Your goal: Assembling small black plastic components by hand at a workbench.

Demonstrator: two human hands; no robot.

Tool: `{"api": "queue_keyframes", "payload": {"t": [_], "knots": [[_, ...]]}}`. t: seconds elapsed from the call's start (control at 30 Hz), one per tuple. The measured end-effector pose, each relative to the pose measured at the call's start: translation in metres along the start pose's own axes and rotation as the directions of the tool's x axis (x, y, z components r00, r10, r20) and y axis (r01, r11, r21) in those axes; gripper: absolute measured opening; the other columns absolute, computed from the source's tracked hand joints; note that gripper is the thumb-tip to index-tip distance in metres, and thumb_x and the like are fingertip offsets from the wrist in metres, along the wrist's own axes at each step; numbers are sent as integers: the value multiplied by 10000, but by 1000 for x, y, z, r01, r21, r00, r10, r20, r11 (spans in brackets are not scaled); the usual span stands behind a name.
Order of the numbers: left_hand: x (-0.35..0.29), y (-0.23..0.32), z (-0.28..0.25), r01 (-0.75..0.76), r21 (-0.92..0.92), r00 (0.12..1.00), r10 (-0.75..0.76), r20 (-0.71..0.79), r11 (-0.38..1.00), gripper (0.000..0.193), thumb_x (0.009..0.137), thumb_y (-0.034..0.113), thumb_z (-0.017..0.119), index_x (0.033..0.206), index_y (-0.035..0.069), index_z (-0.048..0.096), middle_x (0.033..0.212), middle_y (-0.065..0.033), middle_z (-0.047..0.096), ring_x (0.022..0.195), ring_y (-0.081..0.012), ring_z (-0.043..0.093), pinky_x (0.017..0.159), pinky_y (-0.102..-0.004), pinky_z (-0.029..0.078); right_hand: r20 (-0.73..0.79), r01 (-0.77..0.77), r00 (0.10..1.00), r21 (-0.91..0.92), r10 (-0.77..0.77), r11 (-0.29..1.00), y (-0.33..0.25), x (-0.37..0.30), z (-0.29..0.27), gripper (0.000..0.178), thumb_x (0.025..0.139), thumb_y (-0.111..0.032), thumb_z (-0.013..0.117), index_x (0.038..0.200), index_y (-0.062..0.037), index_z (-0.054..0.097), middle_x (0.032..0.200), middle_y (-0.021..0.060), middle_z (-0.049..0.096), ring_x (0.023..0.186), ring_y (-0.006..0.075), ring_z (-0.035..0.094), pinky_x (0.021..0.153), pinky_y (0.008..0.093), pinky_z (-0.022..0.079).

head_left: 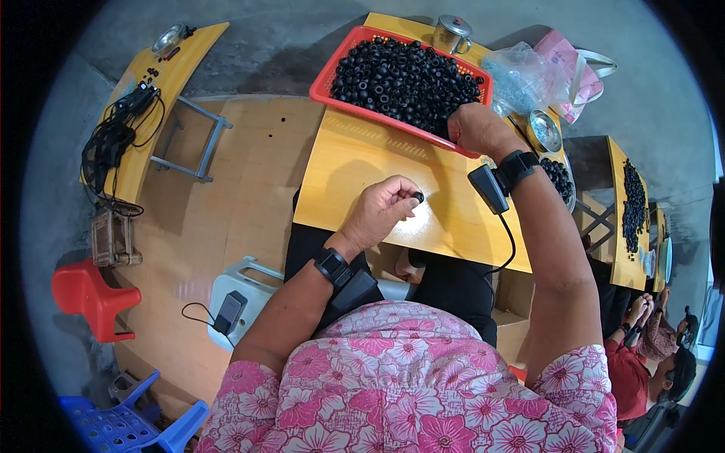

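Between the thumb and fingertips of my left hand (381, 211) is a small black ring-shaped part (418, 197), held above the yellow table (325, 181). My right hand (483, 130) reaches into the near right corner of a red plastic basket (321, 83), its fingertips hidden among the parts and behind the rim. A deep heap of black ring-shaped parts (400, 83) fills that basket. Each wrist wears a black strap with a box on it; a cable hangs from the right one.
Right of the basket are a metal mug (451, 34), a clear plastic bag (521, 75), a pink bag (563, 64), a metal bowl (544, 130) and a tray of black parts (557, 177). A red chair (87, 294) and white stool (242, 294) stand left. Other people sit far right.
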State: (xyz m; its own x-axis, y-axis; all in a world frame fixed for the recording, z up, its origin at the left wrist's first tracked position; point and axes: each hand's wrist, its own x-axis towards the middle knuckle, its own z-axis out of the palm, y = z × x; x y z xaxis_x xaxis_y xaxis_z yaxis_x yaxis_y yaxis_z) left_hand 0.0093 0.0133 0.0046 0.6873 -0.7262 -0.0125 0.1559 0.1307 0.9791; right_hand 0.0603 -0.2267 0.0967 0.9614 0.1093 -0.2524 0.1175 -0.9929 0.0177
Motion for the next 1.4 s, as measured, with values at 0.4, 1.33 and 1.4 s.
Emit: {"api": "queue_keyframes", "payload": {"t": [0.4, 1.33, 1.4], "knots": [[-1, 1, 0, 7, 30, 1000, -7, -10, 1000, 121, 901, 62, 572, 1005, 1, 573, 889, -14, 582, 776, -70, 582, 706, -214, 514, 79, -28, 997, 112, 19, 993, 4, 0, 2, 266, 665, 35, 581, 827, -109, 736, 827, 124, 691, 818, 282, 661, 731, 357, 523], [-1, -5, -3, -26, 16, 1000, 26, -7, 1000, 137, 907, 90, 570, 1013, 3, 578, 884, -13, 592, 754, -69, 584, 707, -219, 499, -191, 198, 963, 980, 189, -21, -35, -90, 30, 241, 794, 52, 633, 1019, -29, 609, 901, -6, 623, 853, 69, 587, 806, 206, 467], [0, -2, -1, -17, 16, 1000, 17, 5, 1000, 131, 913, 89, 564, 1013, 5, 576, 886, -9, 591, 758, -69, 584, 714, -217, 502, -171, 188, 970, 978, 170, -87, -44, -96, 44, 257, 795, 47, 635, 1040, -26, 611, 914, 5, 630, 860, 76, 596, 810, 211, 470]]}}
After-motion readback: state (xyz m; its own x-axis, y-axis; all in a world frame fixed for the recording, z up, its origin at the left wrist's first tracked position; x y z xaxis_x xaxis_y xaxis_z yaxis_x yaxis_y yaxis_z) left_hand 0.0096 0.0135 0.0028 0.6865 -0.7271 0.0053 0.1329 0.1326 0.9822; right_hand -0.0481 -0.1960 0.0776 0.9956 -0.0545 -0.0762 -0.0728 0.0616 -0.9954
